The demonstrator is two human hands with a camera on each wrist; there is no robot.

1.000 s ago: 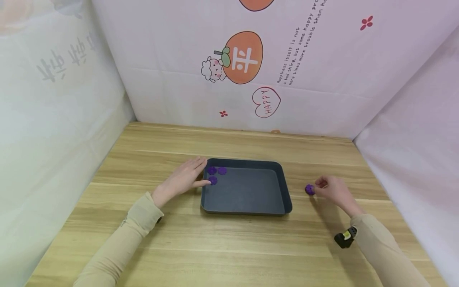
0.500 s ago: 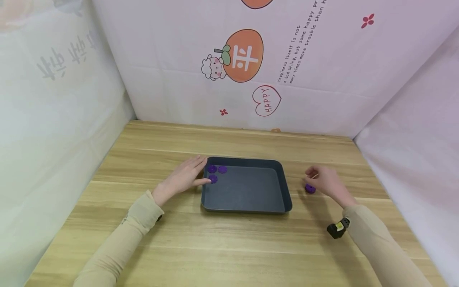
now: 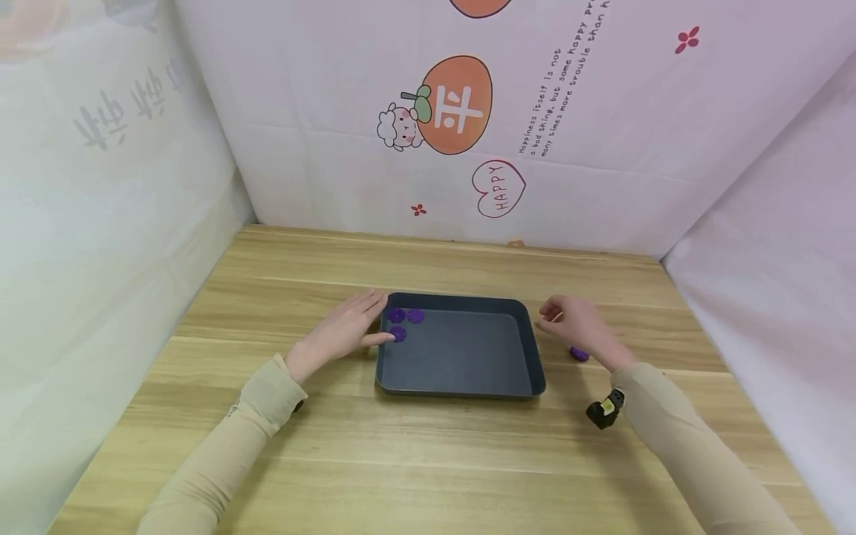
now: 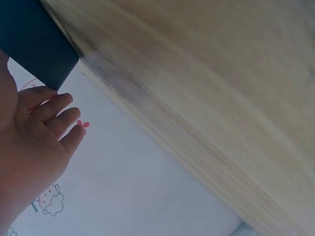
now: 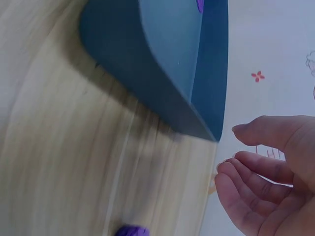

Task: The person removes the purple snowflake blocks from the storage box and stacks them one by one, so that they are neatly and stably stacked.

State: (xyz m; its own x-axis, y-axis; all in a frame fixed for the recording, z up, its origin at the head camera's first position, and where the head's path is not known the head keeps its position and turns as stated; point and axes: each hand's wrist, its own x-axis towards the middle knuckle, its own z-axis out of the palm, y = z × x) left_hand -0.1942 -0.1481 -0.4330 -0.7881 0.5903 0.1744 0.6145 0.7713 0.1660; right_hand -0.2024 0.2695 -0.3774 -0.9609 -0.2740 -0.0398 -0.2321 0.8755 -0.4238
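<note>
A dark grey rectangular tray (image 3: 461,357) sits on the table. Inside its far left corner lie three small purple notched discs (image 3: 415,316). My left hand (image 3: 337,334) rests at the tray's left side, fingers extended along the outside and thumb reaching over the rim. In the left wrist view its fingertips meet the tray's corner (image 4: 44,59). Just beyond the tray's right rim hovers my right hand (image 3: 571,323), fingers loosely bent; the right wrist view shows a gap between thumb and fingers with nothing in it. Partly behind that hand, another purple notched piece (image 3: 579,354) lies on the table.
The wooden table (image 3: 401,461) ends at a printed white cloth wall (image 3: 321,148) at the back. White cloth also hangs at the left and right sides. A small black device (image 3: 605,409) is strapped at the right wrist.
My right hand has moved left and away from me, from beside the purple piece on the table to the tray's right rim. That piece stays in place. My left hand has not moved.
</note>
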